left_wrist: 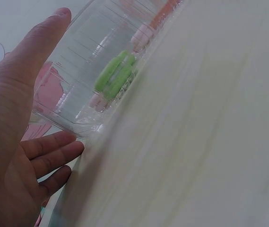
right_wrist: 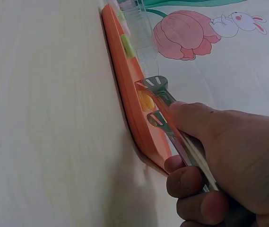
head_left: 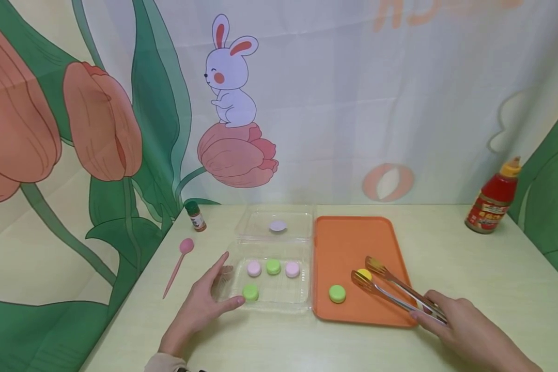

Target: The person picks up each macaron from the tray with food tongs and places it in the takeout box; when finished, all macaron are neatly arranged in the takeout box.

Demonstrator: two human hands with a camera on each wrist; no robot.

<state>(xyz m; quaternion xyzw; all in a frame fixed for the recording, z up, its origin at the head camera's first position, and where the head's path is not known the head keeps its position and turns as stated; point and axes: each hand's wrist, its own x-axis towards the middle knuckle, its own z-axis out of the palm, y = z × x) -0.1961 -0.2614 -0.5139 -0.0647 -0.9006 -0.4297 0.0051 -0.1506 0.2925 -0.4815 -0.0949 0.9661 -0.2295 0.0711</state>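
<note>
My right hand [head_left: 465, 325] grips metal tongs [head_left: 400, 292], whose two spread tips stand on either side of a yellow macaron [head_left: 365, 274] on an orange tray [head_left: 353, 237]. A green macaron [head_left: 337, 294] lies on the same tray, to the left. Around the left side of a clear plastic box [head_left: 279, 305] my left hand [head_left: 204, 302] is spread, thumb at the front and fingers behind. Inside the box are a pink macaron [head_left: 253, 268], another pink macaron [head_left: 292, 269], and green ones [head_left: 273, 266]. In the left wrist view, the fingers [left_wrist: 58, 153] lie by the box corner.
The box's clear lid [head_left: 256, 225] stands open at the back. To the left lie a pink spoon [head_left: 179, 266] and a small green-capped bottle [head_left: 196, 216]. A red sauce bottle [head_left: 493, 199] stands at the back right, before a printed curtain [head_left: 325, 103].
</note>
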